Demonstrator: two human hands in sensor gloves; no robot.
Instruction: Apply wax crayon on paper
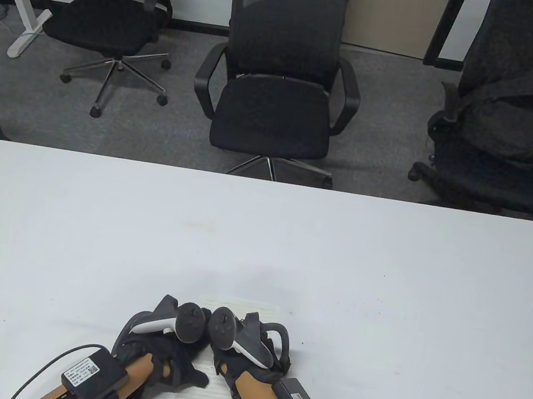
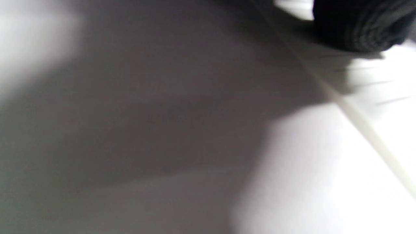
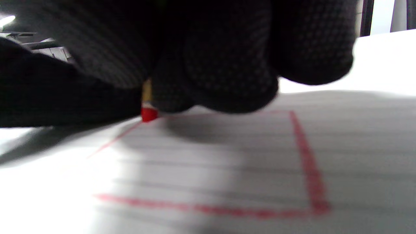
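A lined sheet of paper (image 1: 201,397) lies at the table's near edge, mostly under my hands. My right hand (image 1: 246,353) grips a red wax crayon (image 3: 148,110), its tip touching the paper (image 3: 227,169). Red crayon lines (image 3: 305,162) form most of a rectangle on the sheet. My left hand (image 1: 167,353) rests on the paper's left side, beside the right hand. In the left wrist view, a gloved fingertip (image 2: 357,26) touches the paper's edge (image 2: 364,123). The crayon is hidden in the table view.
The white table (image 1: 260,247) stretches away beyond the hands. Three black office chairs (image 1: 277,78) stand on the grey floor behind its far edge. Cables run from the wrist boxes (image 1: 93,377) off the bottom edge.
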